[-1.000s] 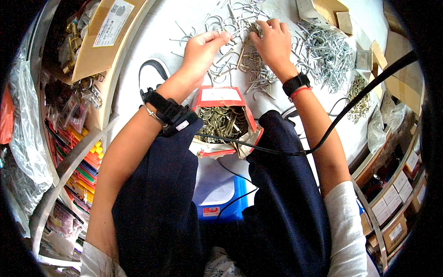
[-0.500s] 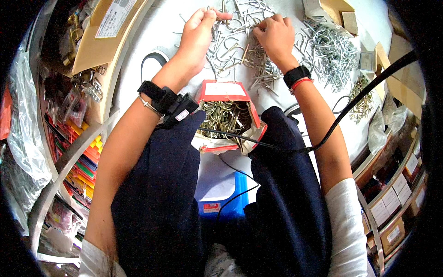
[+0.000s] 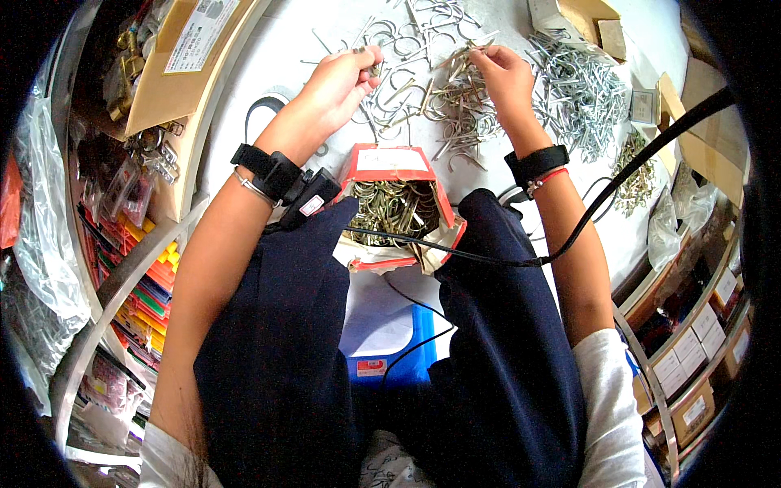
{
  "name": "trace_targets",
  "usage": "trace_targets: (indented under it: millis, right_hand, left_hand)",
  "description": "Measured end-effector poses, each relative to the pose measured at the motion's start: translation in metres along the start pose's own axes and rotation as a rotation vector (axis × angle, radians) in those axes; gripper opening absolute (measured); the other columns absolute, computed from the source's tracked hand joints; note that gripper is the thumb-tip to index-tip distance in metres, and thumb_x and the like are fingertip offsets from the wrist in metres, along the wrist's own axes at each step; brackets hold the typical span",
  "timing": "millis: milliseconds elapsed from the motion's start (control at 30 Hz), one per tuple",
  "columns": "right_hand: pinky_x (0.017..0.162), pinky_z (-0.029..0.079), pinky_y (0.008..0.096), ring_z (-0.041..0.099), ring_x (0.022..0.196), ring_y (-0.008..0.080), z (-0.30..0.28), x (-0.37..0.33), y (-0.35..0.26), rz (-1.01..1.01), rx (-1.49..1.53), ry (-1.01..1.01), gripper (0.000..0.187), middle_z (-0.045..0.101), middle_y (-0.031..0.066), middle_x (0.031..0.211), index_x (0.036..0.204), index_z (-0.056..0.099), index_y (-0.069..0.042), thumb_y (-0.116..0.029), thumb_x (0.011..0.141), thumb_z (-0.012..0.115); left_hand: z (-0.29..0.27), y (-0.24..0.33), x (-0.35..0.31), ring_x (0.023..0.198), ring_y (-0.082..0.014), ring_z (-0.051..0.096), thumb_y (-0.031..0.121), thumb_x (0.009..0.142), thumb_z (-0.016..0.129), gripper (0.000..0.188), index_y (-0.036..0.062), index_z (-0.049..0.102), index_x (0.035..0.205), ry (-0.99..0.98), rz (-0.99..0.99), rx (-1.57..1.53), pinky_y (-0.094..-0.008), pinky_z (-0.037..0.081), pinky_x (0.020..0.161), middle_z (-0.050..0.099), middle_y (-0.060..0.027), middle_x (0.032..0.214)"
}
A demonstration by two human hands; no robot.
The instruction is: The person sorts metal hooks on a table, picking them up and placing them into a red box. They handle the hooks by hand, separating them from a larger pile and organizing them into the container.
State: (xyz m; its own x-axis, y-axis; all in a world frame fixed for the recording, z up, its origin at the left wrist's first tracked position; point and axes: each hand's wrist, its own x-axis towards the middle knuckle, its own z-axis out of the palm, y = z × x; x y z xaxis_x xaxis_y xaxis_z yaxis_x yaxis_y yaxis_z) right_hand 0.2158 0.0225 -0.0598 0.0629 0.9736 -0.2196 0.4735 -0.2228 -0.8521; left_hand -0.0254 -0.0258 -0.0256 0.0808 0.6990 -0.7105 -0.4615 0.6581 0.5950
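Loose curved metal hooks point(image 3: 400, 81) lie scattered on the white floor in front of me. My left hand point(image 3: 340, 85) is closed over their left side, with small metal pieces, apparently hooks, showing between its fingers. To the right, my right hand point(image 3: 506, 80) pinches a metal hook point(image 3: 482, 44) at the top of a heap of duller hooks point(image 3: 464, 106). Between my knees stands an open red and white carton point(image 3: 394, 163), full of brass-coloured hooks point(image 3: 392, 207). Part of what each hand holds is hidden by the fingers.
A large pile of silvery hooks point(image 3: 579, 93) lies farther right, with a smaller yellowish pile point(image 3: 636, 175) below it. A black cable point(image 3: 622, 179) crosses over my right forearm. Shelves with cartons point(image 3: 183, 77) flank both sides. A blue container point(image 3: 415, 346) sits between my legs.
My left hand has lowered slightly and its fingers have curled in. My right hand has shifted a little right and down, and a hook now shows at its fingertips.
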Motion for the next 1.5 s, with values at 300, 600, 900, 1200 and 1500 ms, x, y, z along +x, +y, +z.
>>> trace_targets:
  millis: [300, 600, 900, 1200, 1500]
  right_hand:
    - [0.068, 0.041, 0.0204, 0.057, 0.075, 0.0077, 0.001, -0.01, -0.014, 0.31, 0.643, -0.257, 0.013, 0.065, 0.0004, 0.081, 0.088, 0.068, -0.005, -0.015, 0.081, 0.066]
    - [0.071, 0.045, 0.0221, 0.058, 0.08, 0.007, 0.004, -0.026, -0.043, 0.009, 0.449, -0.551, 0.009, 0.066, 0.0023, 0.088, 0.083, 0.063, -0.002, -0.011, 0.084, 0.063]
    - [0.065, 0.046, 0.0231, 0.055, 0.07, 0.0069, 0.007, -0.029, -0.052, -0.243, 0.167, -0.667, 0.013, 0.064, 0.0003, 0.077, 0.091, 0.066, -0.002, -0.011, 0.082, 0.064]
    - [0.068, 0.049, 0.0252, 0.059, 0.072, 0.0099, 0.009, -0.037, -0.054, -0.353, 0.106, -0.517, 0.017, 0.067, 0.0047, 0.08, 0.095, 0.066, -0.002, -0.012, 0.082, 0.068]
    - [0.073, 0.05, 0.0246, 0.062, 0.082, 0.0099, 0.014, -0.037, -0.05, -0.145, 0.313, -0.48, 0.018, 0.069, 0.0051, 0.09, 0.099, 0.067, -0.001, -0.009, 0.083, 0.067]
  left_hand:
    - [0.013, -0.012, -0.004, 0.078, -0.0068, 0.047, 0.02, 0.094, 0.052, 0.026, 0.0044, 0.061, 0.113, -0.025, 0.141, 0.335, -0.0225, 0.043, 0.075, 0.059, -0.0002, 0.099]
    - [0.022, -0.005, -0.007, 0.065, -0.0041, 0.044, 0.028, 0.092, 0.052, 0.024, 0.0092, 0.066, 0.099, -0.076, 0.334, 0.741, -0.0193, 0.042, 0.064, 0.058, 0.0049, 0.083]
    - [0.017, 0.011, -0.011, 0.057, -0.0044, 0.046, 0.032, 0.09, 0.057, 0.029, 0.0034, 0.062, 0.088, -0.248, -0.076, 0.635, -0.0224, 0.05, 0.066, 0.052, 0.0031, 0.075]
    - [0.011, 0.01, -0.008, 0.06, -0.004, 0.05, 0.031, 0.09, 0.061, 0.031, 0.0008, 0.061, 0.096, -0.308, -0.148, 0.35, -0.0252, 0.055, 0.079, 0.052, 0.0018, 0.076]
    - [0.005, 0.0, -0.002, 0.072, -0.0059, 0.056, 0.016, 0.09, 0.06, 0.016, 0.0016, 0.061, 0.097, -0.342, -0.168, 0.156, -0.029, 0.054, 0.081, 0.059, -0.0024, 0.085]
